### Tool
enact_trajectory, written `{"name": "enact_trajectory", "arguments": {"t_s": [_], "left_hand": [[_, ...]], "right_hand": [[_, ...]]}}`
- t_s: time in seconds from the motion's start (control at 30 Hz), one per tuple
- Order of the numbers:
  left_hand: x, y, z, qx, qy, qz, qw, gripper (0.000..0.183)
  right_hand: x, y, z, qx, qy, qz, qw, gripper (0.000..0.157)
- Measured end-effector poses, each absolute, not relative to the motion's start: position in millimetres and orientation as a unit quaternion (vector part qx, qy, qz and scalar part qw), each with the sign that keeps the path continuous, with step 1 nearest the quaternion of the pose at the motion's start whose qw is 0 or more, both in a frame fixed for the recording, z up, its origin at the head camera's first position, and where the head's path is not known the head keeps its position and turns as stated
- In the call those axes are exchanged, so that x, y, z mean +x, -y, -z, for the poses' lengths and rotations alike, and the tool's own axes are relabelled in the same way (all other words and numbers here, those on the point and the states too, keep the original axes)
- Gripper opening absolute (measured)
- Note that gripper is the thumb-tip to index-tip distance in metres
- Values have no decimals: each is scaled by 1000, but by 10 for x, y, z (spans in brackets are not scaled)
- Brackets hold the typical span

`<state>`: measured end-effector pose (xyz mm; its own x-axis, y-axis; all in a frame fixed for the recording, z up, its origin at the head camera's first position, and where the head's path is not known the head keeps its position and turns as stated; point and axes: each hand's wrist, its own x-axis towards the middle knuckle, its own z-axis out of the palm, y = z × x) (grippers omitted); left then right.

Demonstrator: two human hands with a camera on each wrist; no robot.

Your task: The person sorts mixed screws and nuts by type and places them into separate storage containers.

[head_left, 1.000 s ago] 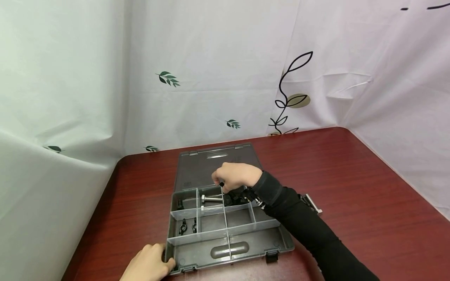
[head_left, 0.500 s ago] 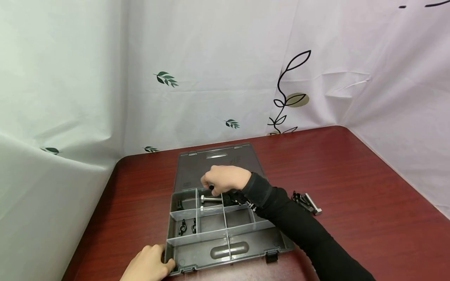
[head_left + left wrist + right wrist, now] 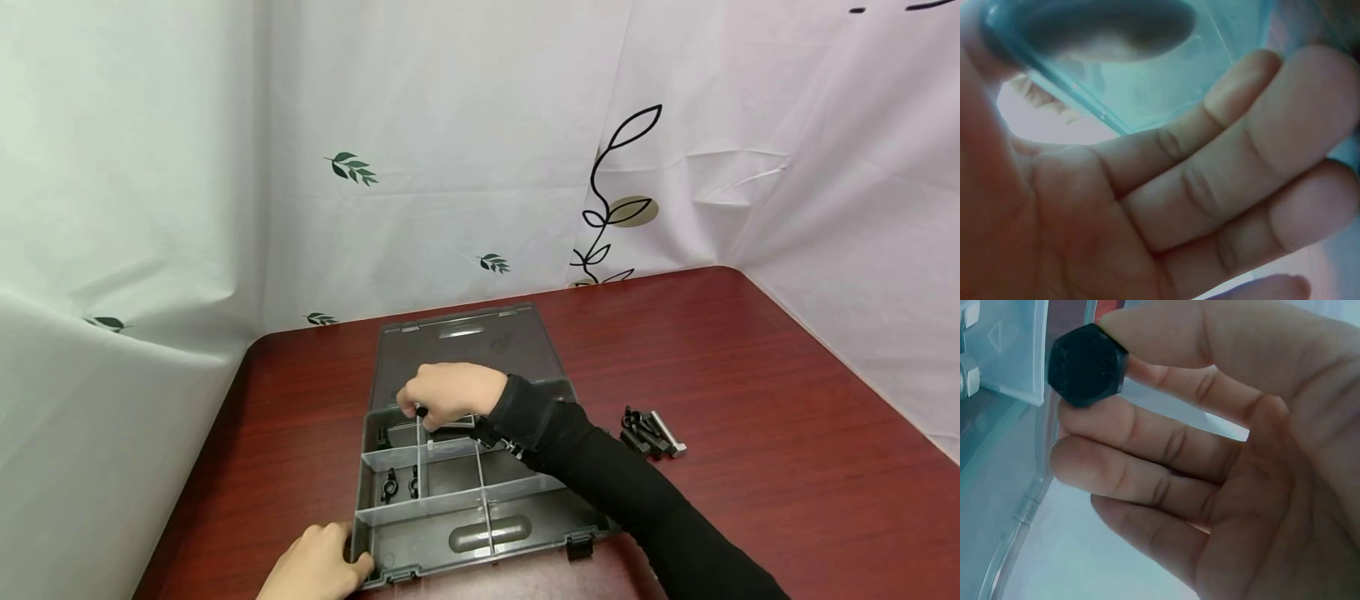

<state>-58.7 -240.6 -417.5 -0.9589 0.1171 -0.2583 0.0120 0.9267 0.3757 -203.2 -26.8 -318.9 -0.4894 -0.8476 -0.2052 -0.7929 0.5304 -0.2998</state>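
In the head view my right hand is over the back left part of a grey compartment box. Its thumb and fingertips pinch a black hex bolt, whose six-sided head faces the right wrist camera; the fingers hide most of the shank. My left hand holds the box's near left corner, thumb over the wall and the other fingers outside, rather straight in the left wrist view. Two black wing nuts lie in the middle left compartment. A dark piece sits in the back left one.
The box's lid lies open toward the back. Silver hex pieces show in a compartment at the right wrist view's left edge. Right of the box, several black and silver bolts lie piled on the red-brown table.
My right hand has moved left and slightly nearer with the black bolt, from the back middle compartments toward the back left one. The left hand stays at the corner.
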Motion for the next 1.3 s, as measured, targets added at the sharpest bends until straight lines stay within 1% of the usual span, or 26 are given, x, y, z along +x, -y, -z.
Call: {"name": "enact_trajectory", "arguments": {"t_s": [0.23, 0.6, 0.67, 0.73, 0.9, 0.97, 1.07, 1.3], "left_hand": [[-568, 2398, 4171, 29, -971, -191, 139, 20], [-573, 2397, 4160, 35, -971, -191, 136, 19], [-577, 2397, 4158, 34, -971, -190, 140, 19], [-584, 2397, 4157, 32, -970, -189, 147, 19], [-601, 2395, 4157, 30, -969, -188, 159, 21], [-604, 2398, 4163, 30, -969, -187, 159, 22], [-599, 2398, 4163, 30, -969, -188, 157, 21], [-587, 2395, 4154, 32, -969, -191, 153, 20]], "right_hand": [[-2035, 414, 3215, -500, -847, 81, 158, 22], [-2049, 512, 3231, -500, -844, 95, 169, 26], [-2051, 516, 3227, -500, -844, 98, 164, 28], [-2055, 519, 3224, -505, -849, 85, 135, 32], [-2060, 516, 3200, -511, -859, 17, 34, 46], [-2053, 505, 3187, -510, -860, 5, 24, 50], [-2040, 478, 3178, -505, -862, 8, 37, 53], [-2068, 385, 3173, -483, -873, 19, 66, 54]]}}
